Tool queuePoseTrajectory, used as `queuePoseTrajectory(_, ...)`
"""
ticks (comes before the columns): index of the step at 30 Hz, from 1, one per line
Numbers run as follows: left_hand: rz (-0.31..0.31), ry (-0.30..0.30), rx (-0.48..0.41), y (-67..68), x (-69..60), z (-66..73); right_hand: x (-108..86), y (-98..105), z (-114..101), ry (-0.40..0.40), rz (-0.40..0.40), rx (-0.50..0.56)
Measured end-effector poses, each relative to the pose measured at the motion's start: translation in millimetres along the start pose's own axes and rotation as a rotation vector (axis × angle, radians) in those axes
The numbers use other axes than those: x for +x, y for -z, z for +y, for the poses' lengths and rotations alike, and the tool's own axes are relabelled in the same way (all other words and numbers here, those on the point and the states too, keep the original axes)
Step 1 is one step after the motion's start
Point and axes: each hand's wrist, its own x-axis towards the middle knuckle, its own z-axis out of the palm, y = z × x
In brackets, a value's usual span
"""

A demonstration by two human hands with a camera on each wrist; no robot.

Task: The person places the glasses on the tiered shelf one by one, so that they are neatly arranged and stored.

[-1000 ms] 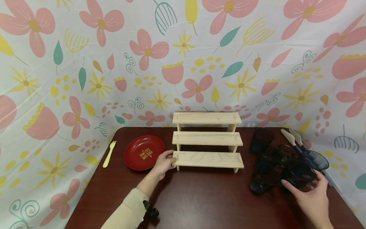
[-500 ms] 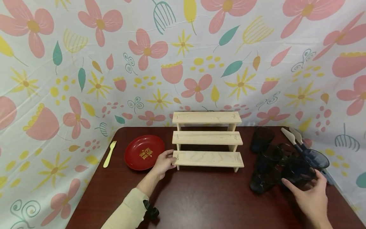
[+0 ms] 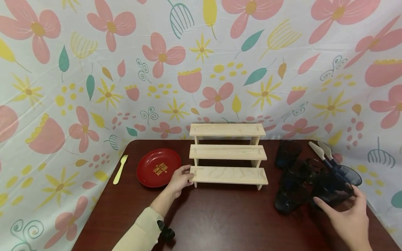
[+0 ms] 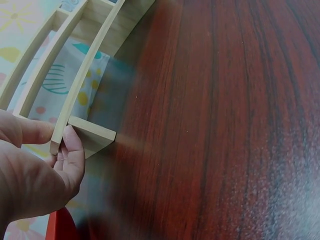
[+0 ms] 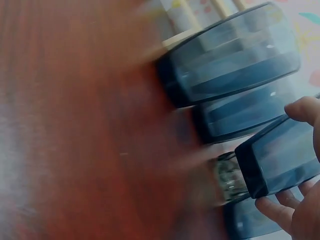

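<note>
Blue glass (image 5: 280, 155), grasped in my right grip (image 3: 348, 219), has shifted slightly farther right of the wooden rack (image 3: 229, 175); my left grip (image 3: 180, 179) pinches the rack's left end. I judge separation from the neighbouring glasses (image 5: 232, 62) has begun.

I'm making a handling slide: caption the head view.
Left hand holds a wooden rack by its lowest shelf; right hand grips a dark cup.

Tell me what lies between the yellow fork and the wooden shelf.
In the head view, the red plate lies between the yellow fork and the wooden shelf. The left hand, gripping the lowest tier at its left end, partly fills that stretch.
</note>
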Motion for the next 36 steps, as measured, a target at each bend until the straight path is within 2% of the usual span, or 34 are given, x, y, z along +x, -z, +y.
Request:
queuePoseTrajectory(5, -0.001, -0.004, 0.001, 0.6, -0.4, -0.5, 0.4, 13, -15, 0.192, 0.047, 0.078)
queuePoseTrajectory(7, -0.001, -0.003, 0.006, 0.2, -1.0, 0.2, 3.1, 21, -23, 0.268, 0.028, 0.125)
queuePoseTrajectory(10, 0.001, -0.001, 0.008, -0.5, -2.4, 1.1, 9.1, 32, -35, 0.337, -0.009, 0.173)
queuePoseTrajectory(17, 0.005, 0.000, -0.002, -0.5, -2.0, 1.2, 21.2, 53, -67, 0.309, -0.009, 0.107)
queuePoseTrajectory(21, 0.004, 0.000, -0.006, -0.5, -3.0, 1.3, 30.6, 60, -86, 0.398, -0.052, 0.122)
queuePoseTrajectory(24, 0.003, -0.005, -0.006, 0.3, -3.6, 2.3, 36.5, 58, -102, 0.436, -0.088, 0.133)
queuePoseTrajectory(27, -0.002, -0.007, -0.006, 0.3, -4.4, 2.1, 39.1, 51, -118, 0.428, -0.134, 0.118)
queuePoseTrajectory(30, -0.003, -0.013, -0.003, -0.1, -5.0, 1.8, 42.9, 41, -135, 0.442, -0.204, 0.164)
queuePoseTrajectory(34, 0.003, -0.010, -0.006, -0.6, -5.8, 3.2, 49.2, 21, -160, 0.548, -0.270, 0.271)
queuePoseTrajectory(36, 0.002, -0.007, -0.008, -0.3, -5.5, 3.4, 52.0, 9, -172, 0.612, -0.287, 0.283)
